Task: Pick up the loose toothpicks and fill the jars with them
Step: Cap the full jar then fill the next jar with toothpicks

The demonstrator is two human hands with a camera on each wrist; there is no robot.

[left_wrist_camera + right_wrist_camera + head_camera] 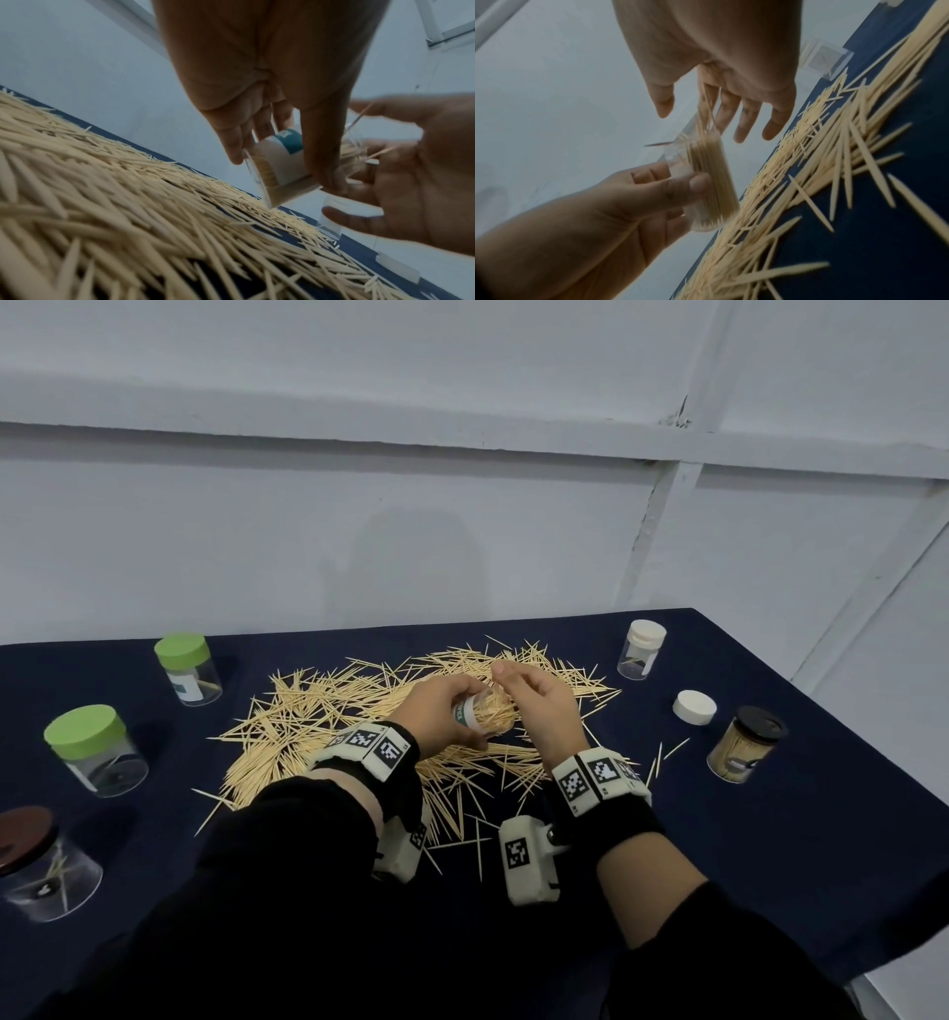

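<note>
The left hand (440, 711) grips a clear jar (482, 715) at the centre of the head view, tilted on its side over the pile of toothpicks (328, 711). The jar looks nearly full; a few picks stick out of its mouth. The right hand (534, 706) is at that mouth with fingers relaxed and spread, as the right wrist view shows; a few picks lie against its fingers, and whether it still pinches any cannot be told.

Judging by the scene, the task is early. One jar with a black lid (742, 746) at the right edge looks packed and closed. The held jar seems close to done, and a loose white cap (694, 707) to its right is probably its lid. Four more jars are still capped and hold only a few picks: two with green lids (187, 670) at the left, one brown-lidded (38, 862) at lower left, one white-lidded (642, 649) at upper right. Most picks still lie on the dark cloth (770, 839).
</note>
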